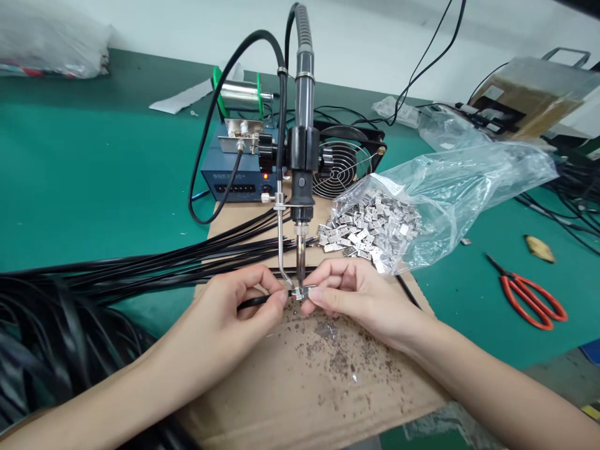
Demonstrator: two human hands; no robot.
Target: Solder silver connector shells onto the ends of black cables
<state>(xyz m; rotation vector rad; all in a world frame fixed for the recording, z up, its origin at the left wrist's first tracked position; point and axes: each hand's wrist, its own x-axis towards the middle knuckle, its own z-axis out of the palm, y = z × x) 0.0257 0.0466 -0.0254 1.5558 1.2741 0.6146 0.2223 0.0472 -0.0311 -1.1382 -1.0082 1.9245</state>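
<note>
My left hand point(248, 306) pinches a black cable point(252, 302) close to its end. Between finger and thumb, my right hand point(347, 290) holds a small metal connector point(302, 292). Cable end and connector meet right under the tip of a mounted soldering iron point(300, 253), and coloured wires show faintly there. A thin bent metal tube point(280, 247) reaches down beside the iron to the same spot. Whether the iron tip touches the connector is too small to tell. Both hands are above a cardboard sheet point(244, 387) with dark specks on it.
Black cables point(154, 265) lie at the left. Behind stand a blue soldering station point(229, 172), a solder spool point(240, 94) and a fan point(344, 165). Loose connectors point(370, 225) spill from a clear bag point(459, 187). Red-handled cutters point(529, 297) lie at the right.
</note>
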